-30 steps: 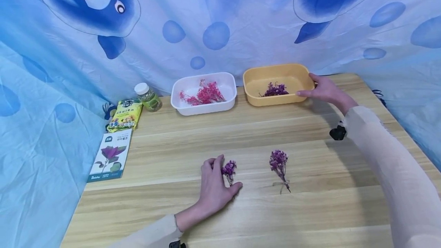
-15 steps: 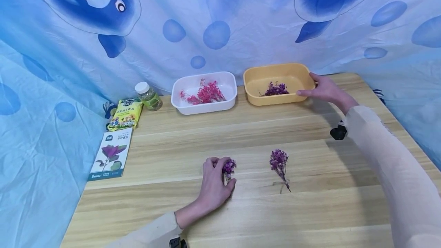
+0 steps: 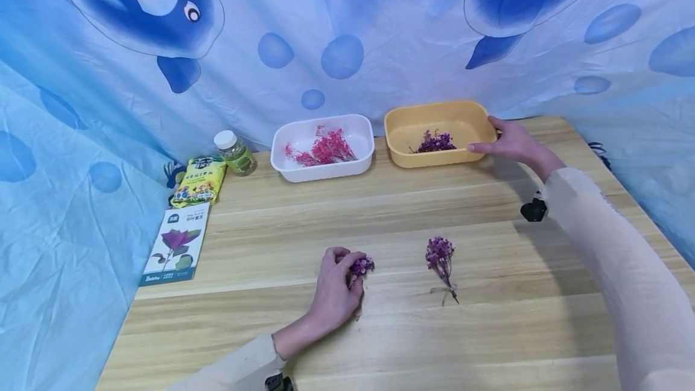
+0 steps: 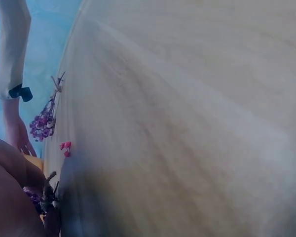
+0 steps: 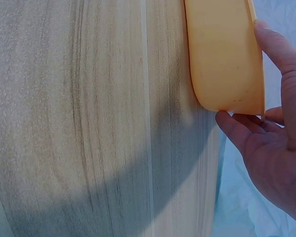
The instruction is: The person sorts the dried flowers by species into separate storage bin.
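Note:
My left hand [image 3: 333, 291] curls thumb and fingers around a small bunch of purple dried flowers [image 3: 362, 265] low over the wooden table. In the left wrist view, its tied stems [image 4: 50, 192] stick out beside the fingers. A second purple bunch [image 3: 440, 255], tied with twine, lies to the right. At the back right, my right hand [image 3: 510, 140] grips the end of a yellow plastic basin [image 3: 429, 160], thumb on the near side and fingers around the end. Purple flowers [image 3: 436, 141] lie inside that basin.
A white basin [image 3: 326, 172] with pink dried flowers [image 3: 331, 146] stands left of the yellow one. Farther left are a white-capped jar [image 3: 236, 152], a yellow packet [image 3: 198, 181] and a flower-printed card [image 3: 174, 243]. Small pink bits [image 4: 65, 148] lie near my left hand.
My left thumb and fingers have closed in on the purple bunch; the thumb has drawn inward and the bunch sits tighter in the hand. My right hand has stayed on the yellow basin.

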A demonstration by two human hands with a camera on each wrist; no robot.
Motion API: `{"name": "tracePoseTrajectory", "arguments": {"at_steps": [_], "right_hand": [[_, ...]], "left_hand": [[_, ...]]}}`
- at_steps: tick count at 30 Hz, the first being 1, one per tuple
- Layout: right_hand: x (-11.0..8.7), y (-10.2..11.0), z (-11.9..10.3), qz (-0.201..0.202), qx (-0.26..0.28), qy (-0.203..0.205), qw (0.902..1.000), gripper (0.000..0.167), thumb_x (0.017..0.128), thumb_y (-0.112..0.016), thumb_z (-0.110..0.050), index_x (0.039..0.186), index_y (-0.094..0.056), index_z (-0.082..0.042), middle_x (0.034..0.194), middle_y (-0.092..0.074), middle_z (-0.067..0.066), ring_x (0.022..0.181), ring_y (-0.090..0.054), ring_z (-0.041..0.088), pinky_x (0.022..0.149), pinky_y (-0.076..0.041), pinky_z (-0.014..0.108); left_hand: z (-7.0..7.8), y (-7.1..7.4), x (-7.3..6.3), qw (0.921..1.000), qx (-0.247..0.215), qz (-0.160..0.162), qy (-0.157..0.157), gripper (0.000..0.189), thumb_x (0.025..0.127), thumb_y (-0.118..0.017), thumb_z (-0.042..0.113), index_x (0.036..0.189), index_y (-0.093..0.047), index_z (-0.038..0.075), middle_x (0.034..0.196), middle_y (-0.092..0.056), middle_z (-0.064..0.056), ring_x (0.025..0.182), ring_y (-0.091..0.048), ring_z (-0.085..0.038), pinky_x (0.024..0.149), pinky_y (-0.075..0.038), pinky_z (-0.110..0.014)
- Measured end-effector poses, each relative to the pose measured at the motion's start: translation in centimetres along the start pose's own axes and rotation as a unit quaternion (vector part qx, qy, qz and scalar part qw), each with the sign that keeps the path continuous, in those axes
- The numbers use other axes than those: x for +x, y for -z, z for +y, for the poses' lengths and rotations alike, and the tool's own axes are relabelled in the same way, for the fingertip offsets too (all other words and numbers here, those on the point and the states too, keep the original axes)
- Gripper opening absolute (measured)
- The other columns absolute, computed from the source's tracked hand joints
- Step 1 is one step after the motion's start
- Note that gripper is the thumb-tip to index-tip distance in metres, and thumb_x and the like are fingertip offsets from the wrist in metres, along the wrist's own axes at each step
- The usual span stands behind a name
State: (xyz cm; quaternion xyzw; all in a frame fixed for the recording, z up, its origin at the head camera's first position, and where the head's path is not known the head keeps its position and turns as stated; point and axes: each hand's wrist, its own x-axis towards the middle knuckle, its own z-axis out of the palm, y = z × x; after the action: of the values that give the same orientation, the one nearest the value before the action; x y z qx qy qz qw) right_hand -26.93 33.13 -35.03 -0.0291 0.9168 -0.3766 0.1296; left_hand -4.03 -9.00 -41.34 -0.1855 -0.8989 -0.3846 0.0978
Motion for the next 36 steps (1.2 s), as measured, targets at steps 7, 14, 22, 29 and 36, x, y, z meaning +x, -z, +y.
{"name": "tracePoseTrajectory", "arguments": {"at_steps": [7, 14, 22, 29, 36], "right_hand": [[0.0, 0.0, 0.1, 0.003, -0.001, 0.000, 1.0000, 0.122, 0.084, -0.075, -0.056, 0.156, 0.007, -0.002, 0.155, -0.014, 0.039, 0.138, -0.026, 0.054, 0.113, -0.026, 0.060], [-0.2, 0.0, -0.1, 0.005, -0.001, 0.004, 1.0000, 0.121, 0.085, -0.075, -0.055, 0.157, 0.006, -0.002, 0.153, -0.018, 0.040, 0.137, -0.029, 0.054, 0.112, -0.027, 0.060], [-0.2, 0.0, -0.1, 0.003, 0.003, 0.006, 1.0000, 0.120, 0.085, -0.075, -0.054, 0.157, 0.006, -0.002, 0.154, -0.017, 0.040, 0.138, -0.028, 0.054, 0.113, -0.027, 0.060], [-0.1, 0.0, 0.0, 0.007, -0.005, 0.010, 0.9999, 0.119, 0.086, -0.075, -0.053, 0.157, 0.005, -0.001, 0.153, -0.019, 0.040, 0.136, -0.030, 0.054, 0.112, -0.029, 0.060], [-0.1, 0.0, -0.1, 0.005, -0.007, 0.006, 0.9999, 0.121, 0.085, -0.075, -0.056, 0.156, 0.006, -0.001, 0.154, -0.018, 0.039, 0.137, -0.029, 0.054, 0.112, -0.026, 0.062]], "left_hand": [[-0.1, 0.3, 0.6, 0.9996, -0.024, -0.002, -0.011, 0.053, 0.072, -0.073, -0.015, 0.122, -0.065, -0.001, 0.113, -0.057, -0.018, 0.097, -0.059, -0.029, 0.084, -0.057, -0.041], [-0.5, 0.8, 1.9, 0.9977, -0.061, 0.001, -0.030, 0.055, 0.075, -0.071, -0.017, 0.128, -0.059, -0.006, 0.113, -0.065, -0.020, 0.100, -0.064, -0.032, 0.089, -0.056, -0.039], [-0.9, 1.3, 3.3, 0.9910, -0.131, -0.028, -0.002, 0.053, 0.081, -0.064, -0.019, 0.132, -0.055, -0.009, 0.122, -0.064, -0.027, 0.107, -0.066, -0.037, 0.091, -0.054, -0.032], [-1.0, 1.9, 5.0, 0.9752, -0.205, -0.069, 0.046, 0.055, 0.087, -0.057, -0.019, 0.140, -0.048, -0.010, 0.126, -0.060, -0.031, 0.100, -0.068, -0.038, 0.086, -0.056, -0.028], [-1.0, 2.3, 7.3, 0.9619, -0.249, -0.086, 0.073, 0.057, 0.089, -0.054, -0.019, 0.144, -0.043, -0.010, 0.116, -0.063, -0.032, 0.088, -0.069, -0.039, 0.077, -0.060, -0.033]]}}
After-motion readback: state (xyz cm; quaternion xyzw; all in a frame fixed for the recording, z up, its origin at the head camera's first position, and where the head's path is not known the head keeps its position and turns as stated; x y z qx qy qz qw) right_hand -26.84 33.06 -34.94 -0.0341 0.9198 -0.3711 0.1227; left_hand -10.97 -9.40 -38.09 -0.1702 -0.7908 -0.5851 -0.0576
